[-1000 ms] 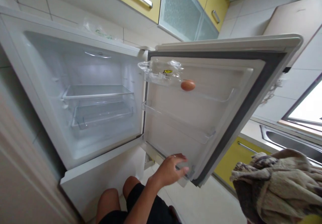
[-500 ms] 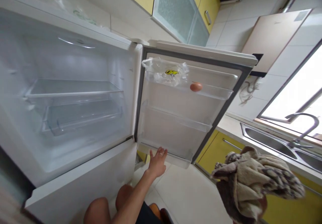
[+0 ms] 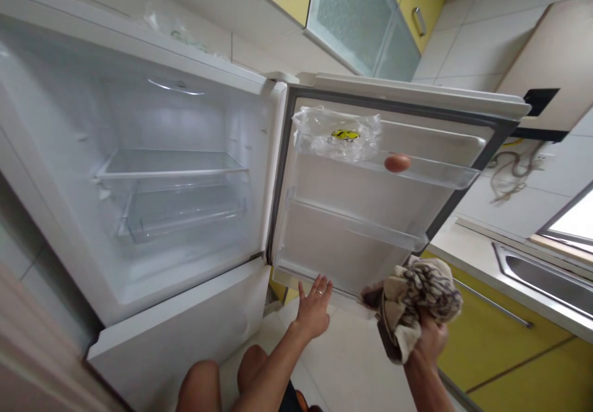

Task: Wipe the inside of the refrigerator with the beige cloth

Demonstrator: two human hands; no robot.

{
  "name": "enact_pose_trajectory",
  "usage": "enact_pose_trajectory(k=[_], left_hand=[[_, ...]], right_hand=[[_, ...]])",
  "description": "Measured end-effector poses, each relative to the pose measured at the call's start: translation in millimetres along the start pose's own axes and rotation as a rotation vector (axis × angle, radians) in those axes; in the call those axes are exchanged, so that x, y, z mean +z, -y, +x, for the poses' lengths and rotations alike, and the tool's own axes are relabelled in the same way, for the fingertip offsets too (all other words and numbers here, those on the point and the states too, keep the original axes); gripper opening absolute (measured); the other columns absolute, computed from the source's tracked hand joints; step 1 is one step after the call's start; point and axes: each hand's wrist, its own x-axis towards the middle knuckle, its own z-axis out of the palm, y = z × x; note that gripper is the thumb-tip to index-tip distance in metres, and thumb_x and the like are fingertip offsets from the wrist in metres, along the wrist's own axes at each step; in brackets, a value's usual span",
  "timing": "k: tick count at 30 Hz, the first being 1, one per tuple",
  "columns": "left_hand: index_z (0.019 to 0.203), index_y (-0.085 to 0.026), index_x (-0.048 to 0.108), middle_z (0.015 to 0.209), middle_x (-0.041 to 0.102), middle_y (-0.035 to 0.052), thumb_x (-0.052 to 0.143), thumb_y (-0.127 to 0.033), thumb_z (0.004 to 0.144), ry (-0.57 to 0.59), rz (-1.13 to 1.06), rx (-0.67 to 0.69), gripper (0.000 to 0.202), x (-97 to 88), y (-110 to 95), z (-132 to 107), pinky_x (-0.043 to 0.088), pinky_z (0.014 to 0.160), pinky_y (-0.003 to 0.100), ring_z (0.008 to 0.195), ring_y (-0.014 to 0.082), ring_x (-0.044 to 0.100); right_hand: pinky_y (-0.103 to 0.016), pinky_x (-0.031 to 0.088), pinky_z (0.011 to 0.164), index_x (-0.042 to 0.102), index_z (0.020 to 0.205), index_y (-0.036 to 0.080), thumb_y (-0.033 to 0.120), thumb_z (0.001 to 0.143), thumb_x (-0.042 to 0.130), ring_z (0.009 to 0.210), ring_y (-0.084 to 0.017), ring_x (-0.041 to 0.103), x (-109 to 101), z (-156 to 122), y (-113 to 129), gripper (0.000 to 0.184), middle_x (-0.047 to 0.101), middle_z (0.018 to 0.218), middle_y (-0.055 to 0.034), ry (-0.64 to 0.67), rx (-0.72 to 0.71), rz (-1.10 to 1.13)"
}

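My left hand (image 3: 314, 308) rests against the bottom edge of the open fridge door (image 3: 352, 239), its fingers spread and a ring on one of them. A bunched cloth (image 3: 412, 301), cream and brown-patterned, is gripped in my right hand (image 3: 430, 338) beside the door's lower right corner. The cloth covers most of that hand's fingers. In the door's top shelf sit a brown egg (image 3: 397, 162) and a clear plastic bag (image 3: 333, 137) with a yellow and black mark. The lower door shelves hold nothing I can make out.
On the left is the fridge compartment (image 3: 176, 109), with a glass shelf (image 3: 171, 162) and a clear drawer (image 3: 185, 214). Yellow cabinets and a sink (image 3: 542, 279) stand at the right. Frosted-glass wall cabinets (image 3: 356, 16) hang above. Plastic wrap (image 3: 171, 29) lies on the fridge top.
My right hand has brought the cloth leftward, up to the door's lower right corner. The left hand stays at the door's bottom edge. The view has shifted left.
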Motion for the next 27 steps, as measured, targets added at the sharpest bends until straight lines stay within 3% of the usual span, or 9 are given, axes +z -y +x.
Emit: enact_pose_trajectory(k=[3,7,10,14,17,22,27], left_hand=[[0.162,-0.021,0.015,0.171,0.005,0.0027,0.046,-0.028,0.077,-0.032,-0.001,-0.006,0.091,9.9,-0.2,2.6,-0.002,0.12,0.073,0.159,0.0251,0.003],[0.163,-0.022,0.007,0.17,-0.002,0.0007,0.048,-0.025,0.078,-0.024,0.011,-0.064,0.094,18.2,-3.4,5.1,-0.001,0.121,0.072,0.158,0.0259,-0.001],[0.163,-0.02,0.013,0.171,0.003,0.0018,0.045,-0.029,0.083,-0.058,-0.039,-0.043,0.086,13.8,-6.2,1.8,-0.002,0.123,0.069,0.159,0.0252,0.001],[0.161,-0.014,0.021,0.169,0.016,0.0089,0.044,-0.036,0.085,-0.074,-0.092,-0.01,0.082,2.5,-8.2,-4.5,-0.003,0.123,0.067,0.158,0.0256,0.008],[0.161,-0.013,0.022,0.169,0.018,0.0098,0.044,-0.032,0.083,-0.04,-0.085,0.006,0.083,0.4,-7.9,-6.5,0.0,0.123,0.067,0.158,0.0283,0.009],[0.157,-0.01,0.032,0.167,0.027,0.0109,0.043,-0.023,0.08,-0.052,-0.089,-0.028,0.079,6.6,-6.4,-11.2,0.013,0.128,0.055,0.157,0.0296,0.016],[0.159,-0.009,0.027,0.168,0.022,0.0137,0.042,-0.028,0.085,-0.003,-0.031,-0.014,0.077,0.5,-9.8,-24.2,0.015,0.126,0.06,0.157,0.0308,0.013]], right_hand=[[-0.031,0.047,0.058,0.068,0.083,0.016,0.044,0.051,0.08,0.067,-0.018,0.056,41.6,4.8,-12.5,0.044,0.067,0.076,-0.0036,-0.105,0.057,-0.02],[-0.032,0.048,0.074,0.066,0.092,0.015,0.047,0.055,0.076,0.078,-0.018,0.058,98.2,3.8,-34.4,0.05,0.067,0.086,-0.0029,0.05,-0.053,-0.071],[-0.033,0.047,0.081,0.062,0.099,0.017,0.049,0.062,0.074,0.083,-0.018,0.057,142.4,-5.3,-46.8,0.05,0.066,0.093,-0.0028,0.145,-0.219,-0.107],[-0.033,0.047,0.081,0.057,0.099,0.018,0.044,0.072,0.067,0.083,-0.018,0.055,198.4,-27.5,-50.9,0.039,0.062,0.093,-0.0037,0.325,-0.408,-0.097],[-0.035,0.046,0.081,0.059,0.096,0.018,0.032,0.077,0.059,0.087,-0.022,0.055,233.1,-47.4,-47.3,0.024,0.062,0.093,-0.007,0.515,-0.609,-0.245],[-0.039,0.043,0.098,0.065,0.112,0.015,0.015,0.083,0.055,0.113,-0.028,0.052,267.1,-75.8,-36.6,0.031,0.063,0.12,-0.0162,0.936,-0.96,-0.72],[-0.041,0.039,0.108,0.061,0.132,0.015,0.013,0.089,0.052,0.129,-0.03,0.046,259.7,-90.7,-38.0,0.044,0.055,0.141,-0.0174,1.117,-0.973,-1.023]])
